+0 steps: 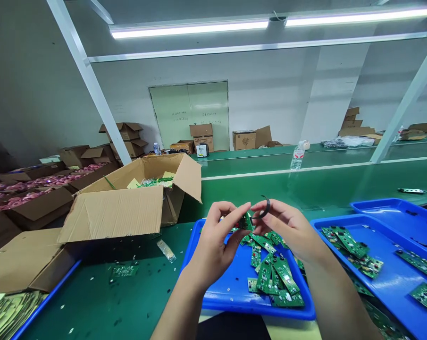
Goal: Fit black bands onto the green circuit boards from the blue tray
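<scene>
Held between the thumb and fingers of my left hand [222, 233] is a small green circuit board [247, 221], partly hidden by the fingers. My right hand [287, 224] pinches a thin black curved strip [267, 208], whose lower end is close to the board; I cannot tell whether the two touch. Both hands are over a blue tray [223, 300] in front of me. Inside the tray, a loose pile of green circuit boards [277, 274] lies toward the right side.
Right of my arm, another blue tray [386, 245] carries more circuit boards [353, 245]. An open cardboard box [114, 210] stands at the left. On the green bench are a lone circuit board [124, 270] and scattered bits. A water bottle [297, 157] stands farther back.
</scene>
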Available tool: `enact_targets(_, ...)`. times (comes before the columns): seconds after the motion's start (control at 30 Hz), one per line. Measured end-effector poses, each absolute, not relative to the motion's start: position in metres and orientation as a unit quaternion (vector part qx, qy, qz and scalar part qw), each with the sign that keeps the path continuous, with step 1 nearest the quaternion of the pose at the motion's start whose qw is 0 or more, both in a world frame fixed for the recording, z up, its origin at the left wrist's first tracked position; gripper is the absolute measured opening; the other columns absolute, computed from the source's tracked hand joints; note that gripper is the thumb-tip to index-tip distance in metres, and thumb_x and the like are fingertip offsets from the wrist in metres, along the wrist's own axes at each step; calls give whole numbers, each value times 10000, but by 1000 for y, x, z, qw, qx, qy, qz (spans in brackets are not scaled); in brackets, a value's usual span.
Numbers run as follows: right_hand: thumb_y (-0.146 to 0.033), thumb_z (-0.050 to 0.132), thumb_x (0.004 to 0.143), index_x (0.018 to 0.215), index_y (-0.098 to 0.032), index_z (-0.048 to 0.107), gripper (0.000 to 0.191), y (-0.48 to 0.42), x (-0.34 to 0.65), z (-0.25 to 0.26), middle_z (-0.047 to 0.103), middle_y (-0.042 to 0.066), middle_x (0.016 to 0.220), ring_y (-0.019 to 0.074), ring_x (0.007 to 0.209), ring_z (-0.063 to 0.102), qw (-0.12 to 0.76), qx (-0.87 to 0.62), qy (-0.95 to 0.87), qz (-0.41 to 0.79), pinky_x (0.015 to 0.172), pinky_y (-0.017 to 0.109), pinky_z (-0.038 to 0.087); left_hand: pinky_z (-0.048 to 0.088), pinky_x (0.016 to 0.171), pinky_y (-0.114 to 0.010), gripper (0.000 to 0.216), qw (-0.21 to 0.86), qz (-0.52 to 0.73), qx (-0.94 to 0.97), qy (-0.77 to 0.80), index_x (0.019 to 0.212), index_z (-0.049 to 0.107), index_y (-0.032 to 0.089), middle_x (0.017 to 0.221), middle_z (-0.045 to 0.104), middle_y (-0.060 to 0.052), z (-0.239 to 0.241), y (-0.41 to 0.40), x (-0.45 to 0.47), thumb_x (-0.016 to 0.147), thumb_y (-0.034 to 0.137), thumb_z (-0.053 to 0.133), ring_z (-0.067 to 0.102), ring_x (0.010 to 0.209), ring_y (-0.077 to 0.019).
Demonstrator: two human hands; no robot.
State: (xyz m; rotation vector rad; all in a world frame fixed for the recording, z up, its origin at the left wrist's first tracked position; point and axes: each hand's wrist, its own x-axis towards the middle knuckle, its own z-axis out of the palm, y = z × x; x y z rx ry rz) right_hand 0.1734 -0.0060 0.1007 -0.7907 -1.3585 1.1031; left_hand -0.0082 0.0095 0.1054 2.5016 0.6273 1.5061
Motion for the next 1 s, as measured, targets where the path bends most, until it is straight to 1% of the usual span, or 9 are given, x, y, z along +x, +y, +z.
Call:
enact_targets(0.13, -540, 634, 770, 717, -156, 620, 388, -10, 168, 103, 647, 24, 612, 125, 523, 621, 541, -288, -562, 556, 520, 249, 517, 499, 937, -439, 520, -32, 498, 844, 197, 1328, 457, 298, 1056, 512, -62, 105, 12, -10, 864, 74, 529, 560, 1068, -204)
enact_targets(0.27, -454, 693, 744, 647, -160, 587, 327, -16, 167, 108, 635, 10, 576, 109, 502, 597, 515, -284, -562, 581, 507, 228, 469, 459, 984, -510, 465, -85, 486, 847, 196, 1304, 481, 268, 1041, 530, -64, 105, 13, -11, 877, 84, 511, 570, 1079, -205)
enact_targets(0.37, -415, 711, 719, 634, -165, 570, 300, -18, 165, 110, 622, 0, 557, 106, 499, 574, 510, -298, -564, 577, 511, 234, 448, 485, 962, -464, 462, -90, 495, 840, 202, 1302, 491, 269, 1048, 551, -66, 104, 14, -11, 874, 100, 529, 588, 1039, -194)
enact_targets(0.53, -423, 699, 709, 624, -169, 530, 317, -15, 164, 109, 579, -19, 486, 98, 436, 528, 492, -293, -560, 599, 472, 231, 404, 556, 723, -248, 512, -36, 519, 829, 204, 1322, 479, 303, 997, 582, -44, 102, 14, -10, 857, 112, 575, 614, 856, -133)
enact_targets(0.73, -417, 713, 684, 593, -176, 467, 356, -7, 164, 102, 492, -63, 423, 91, 382, 508, 445, -242, -541, 671, 418, 211, 380, 551, 683, -218, 477, 38, 524, 834, 168, 1263, 551, 286, 913, 607, -24, 105, 14, -10, 819, 132, 636, 613, 788, -115)
enact_targets(0.8, -424, 707, 703, 649, -176, 482, 339, -8, 165, 102, 517, -58, 461, 102, 417, 548, 439, -248, -551, 665, 447, 222, 420, 555, 683, -228, 452, 47, 526, 833, 167, 1243, 570, 286, 903, 615, -25, 106, 14, -11, 817, 153, 644, 617, 780, -118)
enact_targets(0.87, -421, 696, 735, 814, -173, 523, 312, -11, 166, 102, 581, -39, 550, 121, 494, 605, 448, -271, -567, 636, 509, 243, 467, 556, 678, -235, 420, 55, 535, 826, 171, 1220, 590, 282, 883, 619, -23, 107, 15, -11, 817, 179, 649, 618, 767, -120)
enact_targets(0.93, -421, 689, 756, 1082, -188, 486, 449, -14, 169, 103, 619, -24, 647, 138, 572, 640, 471, -294, -574, 602, 567, 269, 498, 557, 673, -243, 396, 72, 551, 813, 174, 1197, 609, 272, 851, 616, -19, 107, 15, -12, 809, 215, 664, 617, 749, -121)
enact_targets(1.0, -446, 672, 770, 1234, -205, 403, 588, -15, 170, 104, 617, -20, 683, 146, 611, 641, 506, -309, -572, 567, 600, 292, 513, 559, 680, -258, 389, 91, 568, 798, 178, 1183, 620, 260, 846, 616, -26, 107, 14, -13, 798, 236, 678, 619, 753, -129)
